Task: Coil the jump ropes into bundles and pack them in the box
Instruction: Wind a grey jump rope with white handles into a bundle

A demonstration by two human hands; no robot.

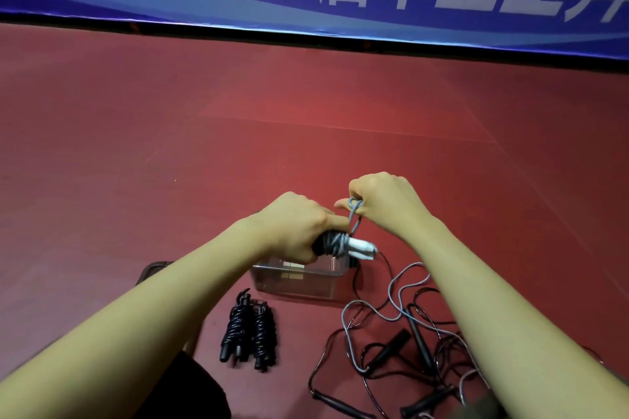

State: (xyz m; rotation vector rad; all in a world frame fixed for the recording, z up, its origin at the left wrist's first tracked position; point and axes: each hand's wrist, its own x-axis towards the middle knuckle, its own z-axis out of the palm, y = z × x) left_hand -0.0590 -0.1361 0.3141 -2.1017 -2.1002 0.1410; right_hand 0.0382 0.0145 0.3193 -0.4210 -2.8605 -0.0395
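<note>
Grey jump rope being wound onto its handles above the box

The grey rope (354,228) is pinched as a small loop in the fingers of the right hand (381,201), running down and left to the handle bundle (340,245) clenched in the left hand (299,224); the bundle's long axis lies roughly level, its white end pointing right. The clear box (299,282) sits directly beneath the fingers, well within reach; two coiled black bundles (248,333) lie nearer the body on the floor (136,146), loose ropes (408,333) tangled to the right
</note>
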